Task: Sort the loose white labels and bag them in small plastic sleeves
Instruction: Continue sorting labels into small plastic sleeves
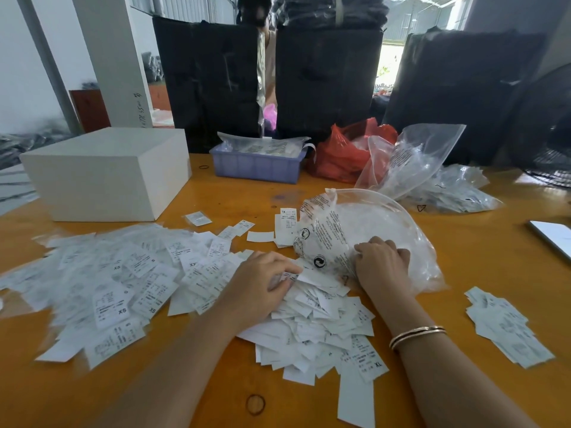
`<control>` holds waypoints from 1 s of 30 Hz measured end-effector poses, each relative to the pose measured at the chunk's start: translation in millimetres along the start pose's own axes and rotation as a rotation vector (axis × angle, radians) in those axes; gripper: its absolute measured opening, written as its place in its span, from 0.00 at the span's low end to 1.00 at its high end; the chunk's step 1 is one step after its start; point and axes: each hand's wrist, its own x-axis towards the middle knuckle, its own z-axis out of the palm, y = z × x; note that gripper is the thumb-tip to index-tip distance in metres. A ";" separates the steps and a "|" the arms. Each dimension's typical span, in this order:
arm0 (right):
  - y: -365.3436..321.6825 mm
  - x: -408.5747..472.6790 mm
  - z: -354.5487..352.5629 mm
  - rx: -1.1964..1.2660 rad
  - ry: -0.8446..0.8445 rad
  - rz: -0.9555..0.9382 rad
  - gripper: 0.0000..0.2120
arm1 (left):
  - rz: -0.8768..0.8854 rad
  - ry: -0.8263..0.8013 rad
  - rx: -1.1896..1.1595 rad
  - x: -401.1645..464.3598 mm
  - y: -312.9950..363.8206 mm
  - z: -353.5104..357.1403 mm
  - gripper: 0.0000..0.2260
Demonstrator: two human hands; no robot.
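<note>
Here, in the head view, an orange wooden tabletop [191,393] carries a broad scatter of loose white labels. The main heap of labels [312,322] lies in the middle, just in front of the person, and a wider spread of bagged labels in small plastic sleeves [102,285] fans out to the left, some showing XS, S and XL marks. A smaller stack of labels [506,329] sits apart on the right.

The left hand [262,282] rests on top of the heap, fingers curled and pinching a few labels at the fingertips. The right hand [381,261], its wrist wearing thin gold bangles [417,335], lies just beside it, its curled fingers gripping the edge of a large clear plastic bag [364,230] printed with black text, which lies puffed on the tabletop behind the heap.

Farther back stand a white box [105,171] at the left, a lilac plastic tray [256,165] holding clear packets, a red plastic bag [343,152], and another clear bag [411,159] resting upon a pile of sleeves [454,193]. Black wrapped bundles [327,78] rise behind the tabletop.
</note>
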 end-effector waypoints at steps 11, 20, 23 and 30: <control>0.3 -5.0 -4.3 0.651 0.375 0.057 0.03 | -0.003 0.039 -0.018 0.9 2.4 -1.5 0.09; -26.9 -30.8 -28.8 1.590 -0.059 -0.025 0.07 | -0.219 0.056 -0.523 4.1 18.0 -13.7 0.09; -31.9 -36.7 -27.2 1.615 -0.213 -0.102 0.08 | -0.266 -0.005 -0.632 4.2 19.5 -16.4 0.22; -34.7 -37.5 -22.0 1.157 -0.301 -0.247 0.11 | -0.407 0.205 -0.855 5.1 15.0 -16.7 0.04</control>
